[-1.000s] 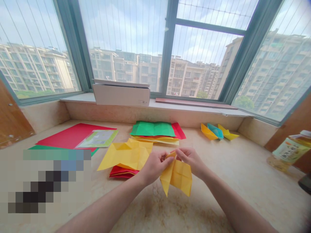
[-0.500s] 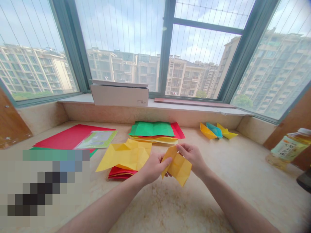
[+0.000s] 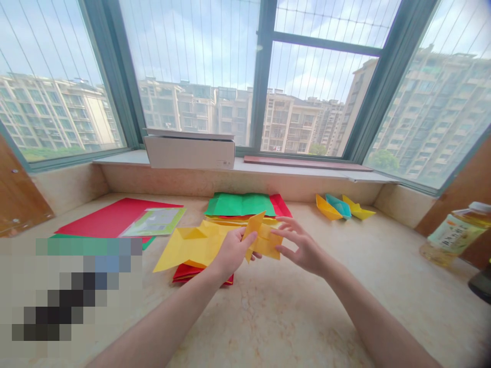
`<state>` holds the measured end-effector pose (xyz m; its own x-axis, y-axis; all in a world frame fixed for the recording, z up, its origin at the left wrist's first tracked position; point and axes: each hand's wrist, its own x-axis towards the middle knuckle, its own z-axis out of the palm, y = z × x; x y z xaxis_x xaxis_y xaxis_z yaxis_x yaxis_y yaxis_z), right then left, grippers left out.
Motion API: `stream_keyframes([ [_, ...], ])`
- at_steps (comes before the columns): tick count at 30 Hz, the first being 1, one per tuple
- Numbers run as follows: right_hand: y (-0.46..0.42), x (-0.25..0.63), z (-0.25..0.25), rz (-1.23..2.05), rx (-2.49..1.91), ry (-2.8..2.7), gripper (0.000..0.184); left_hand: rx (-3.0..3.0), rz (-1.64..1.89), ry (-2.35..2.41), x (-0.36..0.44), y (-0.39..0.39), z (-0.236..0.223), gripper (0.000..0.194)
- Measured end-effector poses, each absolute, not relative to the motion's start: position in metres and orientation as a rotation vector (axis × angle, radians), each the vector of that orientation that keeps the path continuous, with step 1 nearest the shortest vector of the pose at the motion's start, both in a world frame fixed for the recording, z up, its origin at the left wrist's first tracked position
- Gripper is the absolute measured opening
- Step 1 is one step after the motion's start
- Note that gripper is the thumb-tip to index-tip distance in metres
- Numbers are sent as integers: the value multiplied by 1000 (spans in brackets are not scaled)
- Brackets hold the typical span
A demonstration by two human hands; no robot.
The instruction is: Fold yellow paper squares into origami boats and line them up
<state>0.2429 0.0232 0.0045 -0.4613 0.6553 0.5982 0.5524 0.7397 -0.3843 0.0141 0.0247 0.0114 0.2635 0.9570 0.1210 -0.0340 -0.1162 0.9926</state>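
One folded yellow paper shifted left; right hand spread wider.

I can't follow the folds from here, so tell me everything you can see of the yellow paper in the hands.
The yellow paper looks thin and matte, folded, with creases and angled flaps; one pointed flap stands up at its upper left. It is tilted and held above the mottled countertop. The left hand grips its left side, thumb on the near face. The right hand, spread open, is at its right edge; whether it presses there is unclear. Its back is hidden.
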Motion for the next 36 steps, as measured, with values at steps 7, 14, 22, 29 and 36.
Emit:
stream_keyframes([
  [7, 30, 248, -2, 109, -933, -2219, 48, 1383, 1068, 851, 13, 23, 16, 40],
  [14, 27, 248, 0, -5, -861, -2273, 61, 1249, 1085, 787, 15, 21, 15, 36],
  [22, 26, 245, 0, 36, -832, -2241, 43, 1204, 1035, 775, 14, 17, 21, 32],
  [29, 26, 248, 2, 16, -832, -2266, 39, 1127, 966, 774, 14, 13, 24, 31],
  [36, 23, 248, 7, -106, -776, -2290, 37, 1169, 1011, 853, 16, 22, 11, 35],
])
